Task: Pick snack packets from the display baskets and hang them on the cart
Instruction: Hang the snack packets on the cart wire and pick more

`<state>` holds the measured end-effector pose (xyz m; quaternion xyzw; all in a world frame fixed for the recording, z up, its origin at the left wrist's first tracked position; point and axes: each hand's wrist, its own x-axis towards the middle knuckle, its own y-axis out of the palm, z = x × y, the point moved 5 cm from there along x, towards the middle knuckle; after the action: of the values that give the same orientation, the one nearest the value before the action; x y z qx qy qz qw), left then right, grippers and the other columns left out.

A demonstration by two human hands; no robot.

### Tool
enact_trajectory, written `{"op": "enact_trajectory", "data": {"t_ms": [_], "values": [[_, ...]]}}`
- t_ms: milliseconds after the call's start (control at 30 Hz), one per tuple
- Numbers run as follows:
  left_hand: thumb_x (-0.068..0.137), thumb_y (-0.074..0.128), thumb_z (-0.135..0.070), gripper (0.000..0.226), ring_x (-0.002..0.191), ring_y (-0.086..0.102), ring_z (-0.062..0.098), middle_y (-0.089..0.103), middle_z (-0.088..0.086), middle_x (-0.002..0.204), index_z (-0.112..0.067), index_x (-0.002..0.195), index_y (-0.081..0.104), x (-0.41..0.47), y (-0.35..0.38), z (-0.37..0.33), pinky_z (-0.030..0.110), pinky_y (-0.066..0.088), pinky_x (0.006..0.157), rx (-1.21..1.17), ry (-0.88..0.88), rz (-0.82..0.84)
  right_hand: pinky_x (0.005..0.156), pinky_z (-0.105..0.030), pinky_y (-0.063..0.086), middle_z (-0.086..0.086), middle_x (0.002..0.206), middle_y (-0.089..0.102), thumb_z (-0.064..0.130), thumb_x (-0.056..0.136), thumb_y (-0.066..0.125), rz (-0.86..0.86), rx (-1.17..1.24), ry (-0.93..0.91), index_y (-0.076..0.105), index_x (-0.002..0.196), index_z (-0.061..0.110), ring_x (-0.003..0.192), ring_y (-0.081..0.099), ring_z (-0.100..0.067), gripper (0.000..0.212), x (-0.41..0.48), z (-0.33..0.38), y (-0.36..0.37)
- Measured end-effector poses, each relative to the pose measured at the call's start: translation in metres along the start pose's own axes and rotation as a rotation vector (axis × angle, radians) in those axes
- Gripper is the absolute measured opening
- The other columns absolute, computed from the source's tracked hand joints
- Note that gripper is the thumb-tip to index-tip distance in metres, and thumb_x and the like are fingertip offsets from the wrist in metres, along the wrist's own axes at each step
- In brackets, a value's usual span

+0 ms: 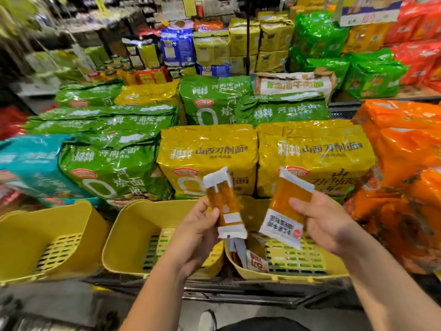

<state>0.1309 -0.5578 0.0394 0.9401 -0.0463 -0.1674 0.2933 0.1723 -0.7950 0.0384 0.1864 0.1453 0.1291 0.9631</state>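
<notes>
My left hand (199,224) pinches a narrow orange snack packet (223,203) with white ends, held upright above the middle yellow basket (133,235). My right hand (321,219) grips a wider orange packet (285,206) with a white printed label at its lower end, held over the right yellow basket (293,261). A few more packets (253,254) lie in that right basket's left corner. No cart hook is in view.
A third yellow basket (47,242) stands at the left. Behind the baskets rise stacks of large noodle bags: green (112,168), yellow (207,151), orange (403,163), teal (26,161). A dark metal rack edge (238,295) runs below the baskets.
</notes>
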Motion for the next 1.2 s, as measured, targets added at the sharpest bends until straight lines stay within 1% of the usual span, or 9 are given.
{"op": "enact_trajectory", "data": {"t_ms": [100, 267, 433, 533, 700, 767, 933, 1067, 1200], "values": [[0.095, 0.044, -0.027, 0.024, 0.06, 0.045, 0.017, 0.049, 0.004, 0.08, -0.011, 0.108, 0.057, -0.001, 0.007, 0.01, 0.031, 0.038, 0.06, -0.302, -0.19, 0.062, 0.095, -0.049, 0.056, -0.019, 0.122, 0.07, 0.04, 0.048, 0.1, 0.02, -0.042, -0.019, 0.064, 0.127, 0.008, 0.109, 0.069, -0.033, 0.092, 0.004, -0.006, -0.002], [0.071, 0.065, -0.084, 0.081, 0.062, 0.028, 0.016, 0.035, 0.005, 0.086, -0.02, 0.119, 0.052, 0.004, 0.016, 0.017, 0.034, 0.023, 0.064, -0.299, -0.237, 0.314, 0.077, -0.038, 0.062, -0.014, 0.108, 0.076, 0.028, 0.058, 0.09, -0.071, -0.058, -0.022, 0.068, 0.117, 0.009, 0.095, 0.075, -0.027, 0.065, 0.004, -0.005, -0.004], [0.062, 0.088, -0.042, 0.083, 0.09, 0.069, 0.034, 0.068, 0.018, 0.118, -0.007, 0.133, 0.063, 0.017, 0.003, 0.011, 0.046, 0.054, 0.082, -0.123, -0.142, 0.149, 0.091, -0.048, 0.058, -0.018, 0.118, 0.072, 0.016, 0.08, 0.07, -0.086, -0.075, -0.011, 0.063, 0.127, 0.005, 0.104, 0.071, -0.032, 0.049, -0.001, 0.001, -0.01], [0.081, 0.067, -0.032, 0.052, 0.113, 0.067, 0.041, 0.065, 0.02, 0.132, -0.009, 0.127, 0.07, 0.019, 0.002, 0.009, 0.055, 0.046, 0.101, -0.071, -0.151, 0.038, 0.089, -0.049, 0.059, -0.015, 0.111, 0.075, 0.016, 0.073, 0.076, -0.054, -0.118, 0.004, 0.064, 0.122, 0.007, 0.098, 0.073, -0.03, 0.051, 0.006, 0.008, 0.003], [0.063, 0.085, -0.05, 0.052, 0.088, 0.076, 0.024, 0.075, 0.006, 0.118, -0.025, 0.108, 0.077, 0.022, -0.001, 0.001, 0.037, 0.062, 0.061, 0.086, -0.108, -0.072, 0.088, -0.048, 0.059, -0.004, 0.111, 0.076, 0.037, 0.083, 0.079, -0.052, -0.541, -0.052, 0.065, 0.121, 0.015, 0.101, 0.073, -0.023, 0.046, 0.035, 0.003, 0.073], [0.045, 0.1, -0.039, 0.088, 0.09, 0.076, 0.025, 0.075, 0.01, 0.115, -0.018, 0.123, 0.066, 0.023, -0.006, -0.001, 0.038, 0.062, 0.064, 0.18, -0.077, -0.078, 0.09, -0.047, 0.059, 0.002, 0.115, 0.073, 0.058, 0.09, 0.06, -0.007, -0.722, -0.061, 0.067, 0.12, 0.023, 0.105, 0.069, -0.018, 0.047, 0.035, 0.002, 0.085], [0.075, 0.067, -0.008, 0.044, 0.077, 0.076, 0.027, 0.077, 0.013, 0.097, -0.016, 0.117, 0.063, 0.022, -0.036, -0.013, 0.044, 0.063, 0.062, 0.092, -0.031, -0.206, 0.102, -0.042, 0.052, -0.007, 0.13, 0.066, 0.057, 0.101, 0.045, 0.018, -0.955, 0.277, 0.062, 0.13, 0.015, 0.116, 0.064, -0.023, 0.054, 0.027, -0.016, 0.024], [0.079, 0.067, -0.016, 0.042, 0.083, 0.076, 0.027, 0.075, 0.017, 0.106, -0.013, 0.121, 0.066, 0.024, -0.054, -0.018, 0.044, 0.064, 0.07, 0.081, -0.044, -0.224, 0.113, -0.045, 0.039, -0.011, 0.158, 0.039, 0.056, 0.097, 0.056, 0.359, -1.606, 0.764, 0.036, 0.154, 0.009, 0.141, 0.042, -0.034, 0.077, 0.041, -0.073, -0.003], [0.08, 0.067, -0.014, 0.036, 0.083, 0.077, 0.025, 0.077, 0.017, 0.104, -0.01, 0.116, 0.068, 0.025, -0.06, -0.02, 0.041, 0.064, 0.071, 0.123, -0.062, -0.22, 0.117, -0.044, 0.035, -0.001, 0.168, 0.016, 0.035, 0.083, 0.083, 0.481, -1.527, 0.652, 0.003, 0.162, 0.022, 0.15, 0.026, -0.028, 0.113, 0.061, -0.105, 0.011]]}}
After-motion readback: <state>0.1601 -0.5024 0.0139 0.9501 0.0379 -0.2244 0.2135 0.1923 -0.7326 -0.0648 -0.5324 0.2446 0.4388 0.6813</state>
